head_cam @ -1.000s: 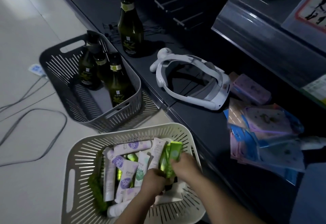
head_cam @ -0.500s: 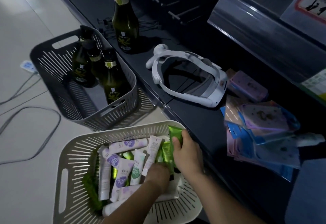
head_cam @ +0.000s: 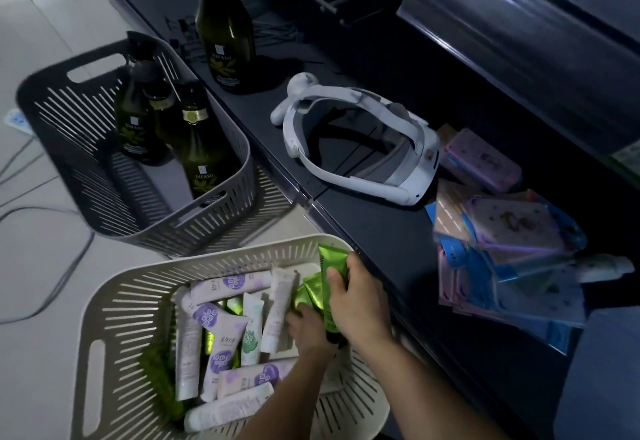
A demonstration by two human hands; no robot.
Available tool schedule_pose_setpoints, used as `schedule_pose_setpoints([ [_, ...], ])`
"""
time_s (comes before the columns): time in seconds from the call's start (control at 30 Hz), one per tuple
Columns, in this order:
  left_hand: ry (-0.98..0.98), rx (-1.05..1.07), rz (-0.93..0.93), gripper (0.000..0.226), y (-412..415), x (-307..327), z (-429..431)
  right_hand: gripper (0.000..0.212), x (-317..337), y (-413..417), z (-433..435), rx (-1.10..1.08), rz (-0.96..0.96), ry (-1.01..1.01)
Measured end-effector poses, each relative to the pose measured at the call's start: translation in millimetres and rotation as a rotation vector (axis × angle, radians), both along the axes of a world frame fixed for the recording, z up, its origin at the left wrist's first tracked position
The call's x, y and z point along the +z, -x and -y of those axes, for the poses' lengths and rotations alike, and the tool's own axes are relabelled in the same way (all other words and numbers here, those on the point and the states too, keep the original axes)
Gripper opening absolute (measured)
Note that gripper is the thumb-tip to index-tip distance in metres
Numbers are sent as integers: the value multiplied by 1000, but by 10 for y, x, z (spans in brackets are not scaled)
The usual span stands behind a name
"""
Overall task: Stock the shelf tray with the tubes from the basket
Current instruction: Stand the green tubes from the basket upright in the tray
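Observation:
A cream slotted basket (head_cam: pixel 131 301) on the floor holds several tubes, white and lilac ones (head_cam: pixel 221 346) and bright green ones. My right hand (head_cam: pixel 360 304) grips a green tube (head_cam: pixel 330 266) that stands up against the basket's far right rim. My left hand (head_cam: pixel 308 332) is just left of it, low in the basket, its fingers on other green tubes (head_cam: pixel 310 296); its grip is partly hidden. The dark shelf (head_cam: pixel 381 232) runs along the right.
A grey basket (head_cam: pixel 86 169) with three dark green bottles stands on the floor behind. Another bottle (head_cam: pixel 225 24), a white headset (head_cam: pixel 360 142) and a pile of flat packets (head_cam: pixel 502 249) lie on the shelf. Cables (head_cam: pixel 41 221) trail on the floor at left.
My right hand has lifted the green tube up and toward the basket's far right rim. My left hand stays low among the tubes.

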State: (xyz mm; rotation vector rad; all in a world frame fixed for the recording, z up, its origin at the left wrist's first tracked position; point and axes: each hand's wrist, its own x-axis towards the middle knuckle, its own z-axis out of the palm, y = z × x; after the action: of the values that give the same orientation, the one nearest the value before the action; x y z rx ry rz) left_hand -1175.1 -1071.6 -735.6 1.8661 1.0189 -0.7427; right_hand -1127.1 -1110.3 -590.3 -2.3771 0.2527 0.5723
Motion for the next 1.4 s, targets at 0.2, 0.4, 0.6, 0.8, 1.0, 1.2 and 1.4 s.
schedule_pose_setpoints([
  [0.2, 78, 212, 7, 58, 53, -124, 2, 11, 5, -20, 20, -1, 1, -16],
  [0.4, 369, 429, 146, 14, -15, -37, -43, 17, 21, -37, -15, -36, 11, -24],
  [0.6, 313, 262, 166, 16, 82, 17, -284, 14, 136, -85, -42, -39, 40, -6],
  [0.8, 342, -6, 127, 50, 141, 48, -345, 14, 376, 45, 1, -30, 84, -12],
  [1.0, 372, -103, 174, 50, 68, 262, -209, 21, 348, 92, 147, -23, 90, 45],
  [1.2, 180, -102, 56, 70, 14, -277, -248, 31, 215, 8, 148, -21, 58, 56],
  [1.4, 197, -43, 7, 25, -72, -226, -175, 31, 90, -64, 153, -37, 50, 54],
])
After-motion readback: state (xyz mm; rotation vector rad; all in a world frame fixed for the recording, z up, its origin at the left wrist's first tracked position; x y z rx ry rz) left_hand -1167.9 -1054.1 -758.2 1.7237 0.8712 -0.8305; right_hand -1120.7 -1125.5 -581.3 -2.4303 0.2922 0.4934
